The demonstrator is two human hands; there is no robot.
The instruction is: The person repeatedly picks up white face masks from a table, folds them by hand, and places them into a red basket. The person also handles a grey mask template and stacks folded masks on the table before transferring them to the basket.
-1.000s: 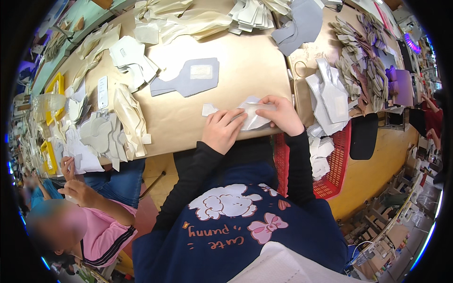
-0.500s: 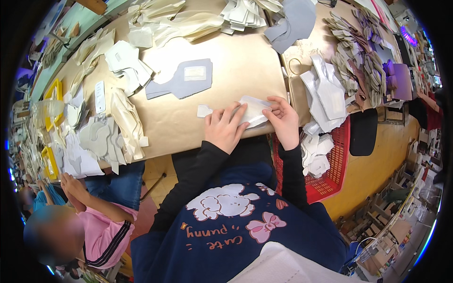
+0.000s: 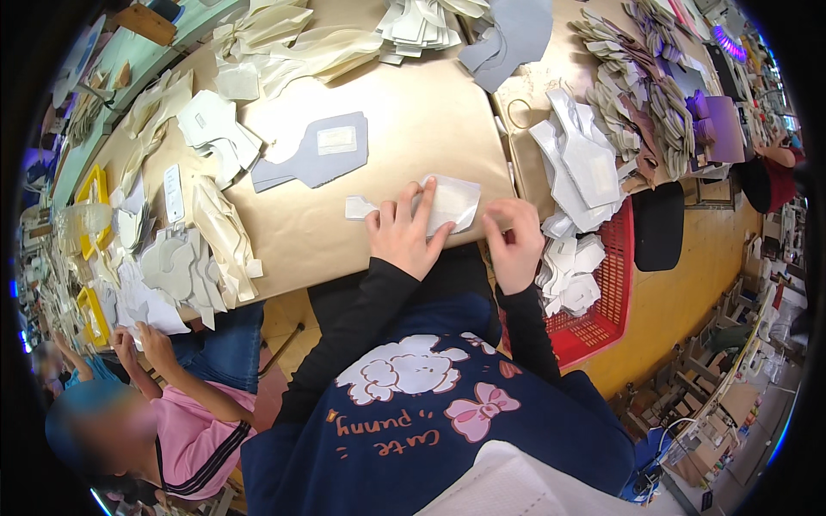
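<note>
My left hand lies on the table with its fingers spread, pressing on a white translucent sheet piece. By its fingertips, a small white tab-shaped piece sticks out to the left. My right hand is just right of the sheet, apart from it, with thumb and fingers curled together. Whether anything small is between those fingers, I cannot make out. Farther up the table lies a grey shaped piece bearing a pale rectangular patch.
Stacks of white cut pieces lie to the right, above a red plastic basket holding more pieces. Cream pieces and grey pieces are heaped at left. A person in a pink top sits at my left.
My right hand has let go of the sheet's right edge, drawn away and curled its fingers. My left hand stays on the sheet. The whole view has shifted slightly.
</note>
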